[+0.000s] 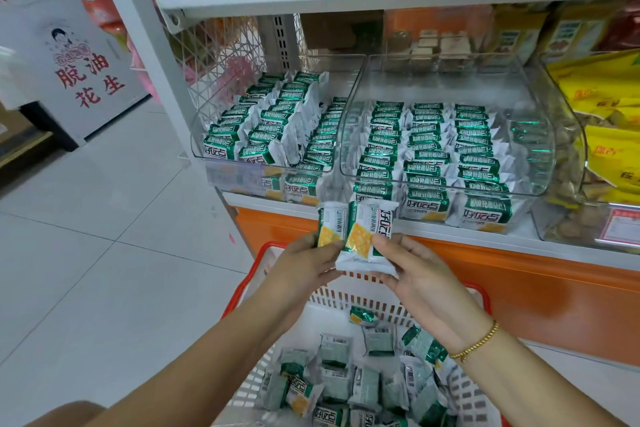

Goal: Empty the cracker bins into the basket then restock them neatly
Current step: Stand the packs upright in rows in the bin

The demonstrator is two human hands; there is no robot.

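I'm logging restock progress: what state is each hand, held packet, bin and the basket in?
Left hand: holds the left packet.
Right hand: pinches the right packet.
Left packet: upright, raised above the basket.
Right packet: upright, overlapping the left packet.
Left bin: stocked in neat rows.
Right bin: stocked in neat rows.
Basket: holds loose packets, jumbled.
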